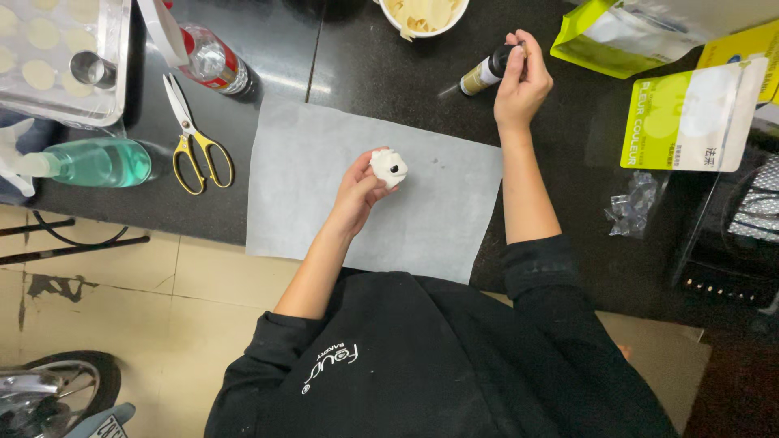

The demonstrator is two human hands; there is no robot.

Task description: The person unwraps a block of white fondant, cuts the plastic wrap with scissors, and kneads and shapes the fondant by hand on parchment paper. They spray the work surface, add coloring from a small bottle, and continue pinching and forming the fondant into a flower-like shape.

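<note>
Two hands work over the black counter (389,73). On its front edge lies the grey paper sheet (438,203). My left hand (357,195) closes around a white dough lump (388,166) with a dark spot, above the sheet's middle. My right hand (523,81) pinches the small bottle (485,75) beyond the sheet's far edge; I think it is good to bring it slowly. Yellow scissors (193,138) and green bottle (97,162) stay at the left, not blocking.
</note>
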